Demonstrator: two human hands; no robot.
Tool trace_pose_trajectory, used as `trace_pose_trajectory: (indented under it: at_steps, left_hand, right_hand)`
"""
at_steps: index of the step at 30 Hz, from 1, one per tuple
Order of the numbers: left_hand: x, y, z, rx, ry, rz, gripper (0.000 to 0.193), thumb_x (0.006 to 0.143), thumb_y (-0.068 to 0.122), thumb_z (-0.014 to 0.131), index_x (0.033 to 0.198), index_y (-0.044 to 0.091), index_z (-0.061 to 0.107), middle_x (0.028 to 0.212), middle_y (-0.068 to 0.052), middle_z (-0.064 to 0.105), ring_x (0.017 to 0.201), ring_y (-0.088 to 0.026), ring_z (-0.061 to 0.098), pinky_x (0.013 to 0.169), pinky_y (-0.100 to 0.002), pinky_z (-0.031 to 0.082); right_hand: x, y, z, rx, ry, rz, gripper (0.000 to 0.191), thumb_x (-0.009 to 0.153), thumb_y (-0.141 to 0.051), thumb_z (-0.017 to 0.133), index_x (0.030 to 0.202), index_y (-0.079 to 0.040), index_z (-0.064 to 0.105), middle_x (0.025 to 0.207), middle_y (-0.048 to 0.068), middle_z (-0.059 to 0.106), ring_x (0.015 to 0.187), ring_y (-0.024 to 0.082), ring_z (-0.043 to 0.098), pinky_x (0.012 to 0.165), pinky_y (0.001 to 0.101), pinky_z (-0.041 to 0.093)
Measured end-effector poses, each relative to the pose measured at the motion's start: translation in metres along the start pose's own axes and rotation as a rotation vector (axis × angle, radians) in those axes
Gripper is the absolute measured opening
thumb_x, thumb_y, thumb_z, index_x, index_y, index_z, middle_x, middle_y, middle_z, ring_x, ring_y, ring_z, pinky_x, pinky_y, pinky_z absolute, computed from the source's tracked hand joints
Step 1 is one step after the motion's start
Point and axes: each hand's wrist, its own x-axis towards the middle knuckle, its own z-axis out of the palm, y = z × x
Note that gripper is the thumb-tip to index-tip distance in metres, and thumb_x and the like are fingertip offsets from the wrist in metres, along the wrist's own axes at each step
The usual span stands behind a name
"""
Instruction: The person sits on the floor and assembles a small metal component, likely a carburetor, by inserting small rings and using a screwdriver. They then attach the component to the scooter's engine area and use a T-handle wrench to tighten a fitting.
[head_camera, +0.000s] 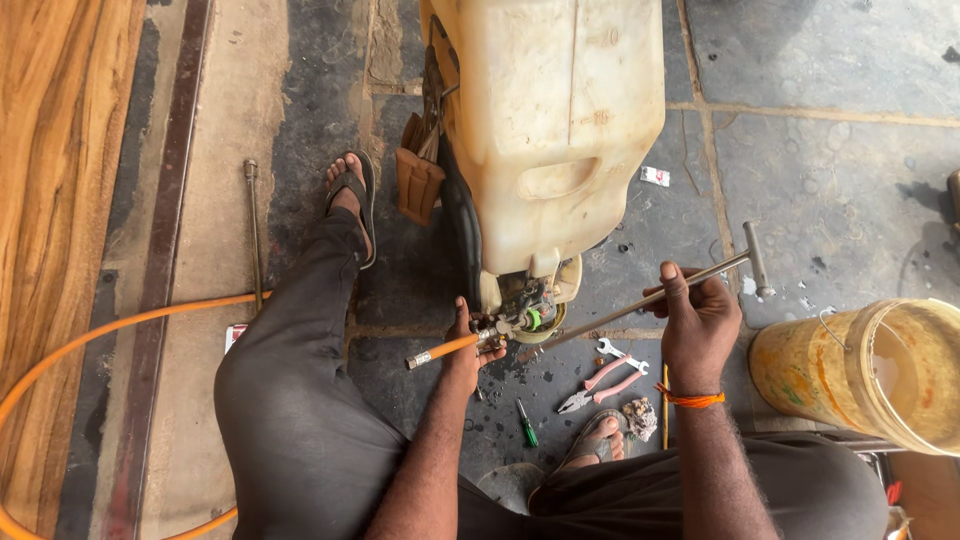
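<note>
So the person is sitting on the stone floor (830, 170) with a big cream plastic sprayer tank (555, 130) standing between their feet. Left hand (470, 345) is down at the base of the tank, fingers curled shut around the brass fitting (492, 338) where the short orange hose end (440, 351) sticks out toward the left. Right hand (698, 320) is closed tight round the shaft of a long T-handle wrench (650, 298), which runs diagonally from the pump parts (530, 310) under the tank up to its crossbar near the right side of the floor. There's an orange thread band on that wrist.

Lying on the floor between the two arms: red-handled pliers (605, 385), a small spanner (610, 349) just above them, and a green screwdriver (526, 423) closer to the knee. A grimy yellowish bucket (800, 370) sits at the right edge, and a long orange hose (110, 330) loops along the left edge past a thin metal rod (254, 235)
</note>
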Motion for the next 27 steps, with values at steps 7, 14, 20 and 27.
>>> trace_pose_trajectory:
  at_steps: [7, 14, 20, 27]
  left_hand:
    - [0.007, -0.006, -0.004, 0.079, 0.011, -0.006, 0.076, 0.094, 0.077, 0.036, 0.108, 0.006, 0.06, 0.079, -0.012, 0.068, 0.066, -0.021, 0.069, 0.061, -0.036, 0.063]
    - [0.014, -0.013, -0.009, 0.083, -0.004, 0.041, 0.075, 0.094, 0.078, 0.037, 0.104, 0.007, 0.058, 0.083, -0.011, 0.07, 0.071, -0.02, 0.071, 0.063, -0.035, 0.064]
    - [0.018, -0.016, -0.01, 0.095, 0.059, -0.001, 0.074, 0.091, 0.078, 0.038, 0.098, 0.008, 0.062, 0.086, -0.009, 0.069, 0.074, -0.017, 0.072, 0.06, -0.034, 0.064]
    - [0.018, -0.017, -0.011, 0.202, 0.034, 0.091, 0.079, 0.091, 0.079, 0.039, 0.101, 0.005, 0.065, 0.082, -0.01, 0.07, 0.071, -0.018, 0.073, 0.06, -0.032, 0.064]
  right_hand:
    - [-0.006, 0.001, 0.003, 0.103, -0.003, -0.079, 0.026, 0.108, -0.026, 0.07, 0.105, 0.0, 0.065, 0.086, 0.013, 0.075, 0.075, 0.014, 0.072, 0.067, 0.0253, 0.058]
    - [-0.008, 0.006, 0.013, 0.173, -0.057, -0.071, 0.023, 0.108, -0.024, 0.067, 0.107, -0.001, 0.063, 0.089, 0.013, 0.075, 0.08, 0.016, 0.076, 0.069, 0.0278, 0.063]
    - [-0.004, 0.01, 0.017, 0.154, -0.045, -0.08, 0.024, 0.107, -0.024, 0.068, 0.11, 0.0, 0.065, 0.089, 0.013, 0.076, 0.076, 0.017, 0.074, 0.065, 0.0279, 0.061]
    - [-0.004, 0.008, 0.019, 0.148, -0.069, -0.075, 0.024, 0.108, -0.024, 0.067, 0.109, -0.001, 0.063, 0.089, 0.013, 0.076, 0.079, 0.016, 0.076, 0.066, 0.0274, 0.061]
